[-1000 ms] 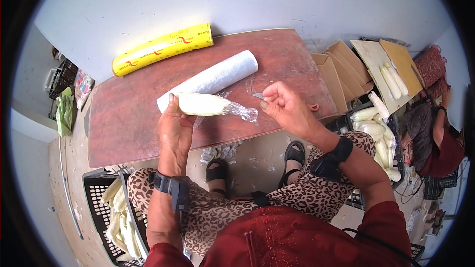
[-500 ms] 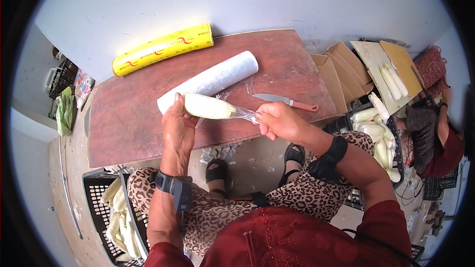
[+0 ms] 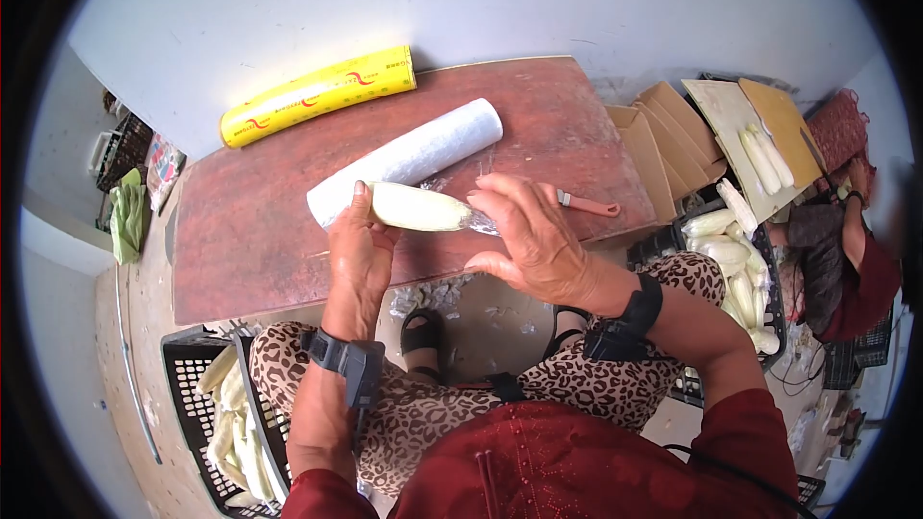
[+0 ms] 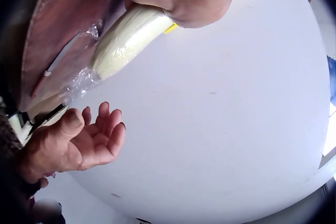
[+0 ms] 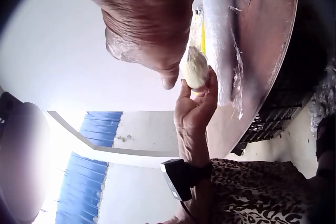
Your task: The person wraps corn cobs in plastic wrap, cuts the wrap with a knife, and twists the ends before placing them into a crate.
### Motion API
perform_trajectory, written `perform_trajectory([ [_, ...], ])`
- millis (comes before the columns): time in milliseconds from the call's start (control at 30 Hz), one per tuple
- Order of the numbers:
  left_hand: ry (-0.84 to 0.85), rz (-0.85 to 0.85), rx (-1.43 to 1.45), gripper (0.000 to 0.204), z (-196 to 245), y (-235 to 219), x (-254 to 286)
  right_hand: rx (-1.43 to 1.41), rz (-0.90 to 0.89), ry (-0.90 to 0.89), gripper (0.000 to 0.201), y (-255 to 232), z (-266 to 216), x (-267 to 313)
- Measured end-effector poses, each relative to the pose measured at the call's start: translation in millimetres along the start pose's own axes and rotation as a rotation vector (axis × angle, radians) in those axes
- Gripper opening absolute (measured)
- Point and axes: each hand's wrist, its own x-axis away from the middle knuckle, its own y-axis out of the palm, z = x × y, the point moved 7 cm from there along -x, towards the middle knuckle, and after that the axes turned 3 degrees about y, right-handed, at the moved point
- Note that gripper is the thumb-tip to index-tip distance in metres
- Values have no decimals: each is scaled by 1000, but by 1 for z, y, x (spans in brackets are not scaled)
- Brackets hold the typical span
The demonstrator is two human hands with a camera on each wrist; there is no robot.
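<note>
Pale vegetable (image 3: 418, 207): held over table (image 3: 240, 240); clear film tail (image 4: 81, 83) at right end. Left hand (image 3: 360, 255): thumb and fingers clamped on left end. Right hand (image 3: 534, 240): fingers extended, thumb apart, near film tail; obstructs head view of knife (image 3: 591, 205) blade. Film roll (image 3: 409, 156): on table, just beyond vegetable. Yellow roll (image 3: 317, 96): farther back, near wall (image 3: 529, 0). Cardboard box (image 3: 668, 139): right of table.

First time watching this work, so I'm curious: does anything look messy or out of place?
Yes: crumpled pale scraps litter the floor beneath the table, looking like dropped waste. The knife also lies loose on the table, its blade uncovered, near the right hand, possibly a hazard.
</note>
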Motion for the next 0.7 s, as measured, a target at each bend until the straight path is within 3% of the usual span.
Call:
perform_trajectory([
  [67, -28, -38, 9, 31, -5, 1, 0, 37, -76, 7, 67, 14, 3, 2],
  [100, -40, -55, 15, 31, -7, 1, 1, 59, -55, -6, 58, 14, 4, 1],
  [200, -58, -74, 53, 30, -10, 3, 3, -115, -96, 146, 44, 28, 25, 2],
  [300, -69, -99, 129, 28, -9, 11, 9, -246, -22, 90, 27, 29, 26, -3],
  [400, -108, -192, 154, 28, -3, 15, 13, -349, -211, 406, 24, 33, 43, -3],
  [500, -94, -321, 170, 35, 8, 25, 21, -515, -141, 472, 26, 33, 65, -4],
  [600, -7, -487, 147, 43, 27, 46, 39, -921, -190, 682, 29, 26, 78, -4],
  [700, -9, -581, 163, 48, 38, 56, 53, -996, -132, 708, 28, 16, 82, -8],
])
